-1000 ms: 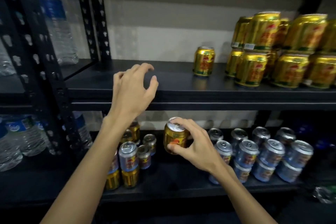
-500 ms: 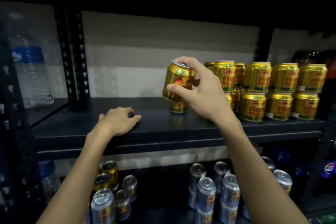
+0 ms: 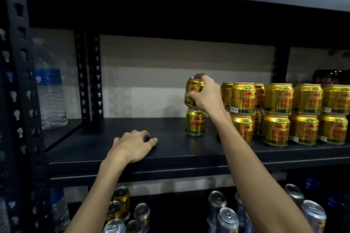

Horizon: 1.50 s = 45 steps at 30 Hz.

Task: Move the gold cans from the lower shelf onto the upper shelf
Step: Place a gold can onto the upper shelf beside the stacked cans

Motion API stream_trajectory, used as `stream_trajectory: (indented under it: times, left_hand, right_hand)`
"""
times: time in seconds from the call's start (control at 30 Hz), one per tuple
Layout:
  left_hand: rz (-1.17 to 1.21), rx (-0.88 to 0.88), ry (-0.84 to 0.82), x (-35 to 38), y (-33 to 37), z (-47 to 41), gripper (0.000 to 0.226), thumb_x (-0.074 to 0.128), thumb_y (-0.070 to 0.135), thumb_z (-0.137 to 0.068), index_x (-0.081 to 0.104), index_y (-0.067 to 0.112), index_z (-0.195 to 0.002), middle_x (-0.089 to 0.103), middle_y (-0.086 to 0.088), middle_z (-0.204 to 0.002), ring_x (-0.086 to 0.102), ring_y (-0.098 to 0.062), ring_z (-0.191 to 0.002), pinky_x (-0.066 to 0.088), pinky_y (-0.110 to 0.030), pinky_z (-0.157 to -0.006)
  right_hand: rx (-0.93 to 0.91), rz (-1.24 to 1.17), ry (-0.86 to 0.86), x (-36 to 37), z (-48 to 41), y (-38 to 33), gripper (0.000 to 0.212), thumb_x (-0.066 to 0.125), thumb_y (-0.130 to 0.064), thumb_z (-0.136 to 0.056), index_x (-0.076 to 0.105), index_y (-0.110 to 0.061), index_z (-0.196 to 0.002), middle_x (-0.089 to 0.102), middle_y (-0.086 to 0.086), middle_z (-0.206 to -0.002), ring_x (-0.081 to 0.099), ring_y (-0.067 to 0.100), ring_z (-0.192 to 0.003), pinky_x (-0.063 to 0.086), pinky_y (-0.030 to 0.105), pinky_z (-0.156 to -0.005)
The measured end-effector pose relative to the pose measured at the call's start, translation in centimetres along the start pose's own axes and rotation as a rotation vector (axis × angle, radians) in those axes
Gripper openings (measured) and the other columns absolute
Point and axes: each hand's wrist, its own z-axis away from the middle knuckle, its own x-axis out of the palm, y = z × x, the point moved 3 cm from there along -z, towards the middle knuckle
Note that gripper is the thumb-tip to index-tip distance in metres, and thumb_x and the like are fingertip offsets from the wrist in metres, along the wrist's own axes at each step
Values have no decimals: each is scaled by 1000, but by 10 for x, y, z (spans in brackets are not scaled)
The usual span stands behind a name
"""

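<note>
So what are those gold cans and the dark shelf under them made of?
The gold cans look like thin metal, probably aluminium: glossy printed sides with bright glints. The upper shelf looks like painted metal, matte dark grey with a thin front lip, though coated board is possible.

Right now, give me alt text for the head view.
The right hand grips a gold can on top of a second gold can on the upper shelf, left of a two-high block of gold cans. The left hand rests on the shelf; silver cans and more gold cans stand below.
</note>
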Motion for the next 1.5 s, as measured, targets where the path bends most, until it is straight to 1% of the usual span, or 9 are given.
stream_trajectory:
  times: [0.1,0.4,0.63,0.87,1.1,1.23,1.37,1.4,1.5]
  left_hand:
    - [6,6,4,0,1,1,49,32,62,-98,51,35,-134,50,2,-139,44,-23,-129,31,-44,-103]
    - [0,17,6,0,2,2,49,31,62,-98,51,35,-134,51,3,-138,45,-23,-128,32,-44,-100]
    - [0,13,-1,-1,2,2,50,31,62,-98,50,34,-136,50,2,-139,44,-24,-129,31,-45,-100]
    - [3,12,-7,-1,2,3,51,31,62,-98,50,34,-136,50,1,-140,43,-25,-130,32,-45,-101]
    - [4,12,4,-1,2,3,51,32,62,-98,50,34,-136,51,1,-139,45,-25,-128,32,-45,-101]
    - [27,11,23,0,1,4,48,34,61,-98,54,33,-131,54,2,-135,48,-24,-124,33,-45,-100]
    - [126,19,183,-1,-2,11,41,40,58,-97,60,30,-119,63,2,-121,59,-23,-107,42,-40,-87]
    - [141,15,264,-3,-1,17,39,41,56,-97,61,30,-117,65,1,-115,61,-24,-101,45,-38,-80]
    - [116,6,533,-4,5,40,32,42,50,-97,64,30,-108,68,4,-98,62,-24,-88,38,-33,-68]
  right_hand:
    - [16,12,4,5,1,6,58,77,-12,-88,51,-18,-139,57,11,-135,56,27,-124,48,29,-88]
    - [46,-8,-7,7,8,14,62,71,-11,-91,42,-17,-145,58,11,-130,57,25,-120,50,31,-89]
    - [58,41,-68,21,29,22,97,74,-16,-92,7,-37,-159,42,17,-143,51,32,-128,48,50,-102]
    - [52,65,-76,23,33,22,105,69,-18,-96,-11,-44,-159,44,19,-140,56,32,-123,47,51,-104]
    - [40,17,-81,21,37,23,103,67,-17,-98,-13,-43,-159,42,19,-142,53,31,-126,44,50,-107]
    - [22,1,-71,23,43,23,108,69,-19,-96,-16,-45,-158,30,22,-156,42,36,-141,38,54,-113]
    - [-40,-2,-3,29,74,20,109,69,-27,-96,-21,-49,-153,3,21,-168,9,36,-156,24,55,-122]
    - [-57,-16,7,31,85,19,108,69,-27,-95,-19,-49,-153,3,19,-168,7,34,-156,22,56,-123]
    - [-117,-61,39,37,122,16,102,70,-28,-94,-8,-46,-157,16,11,-166,20,30,-153,32,59,-119]
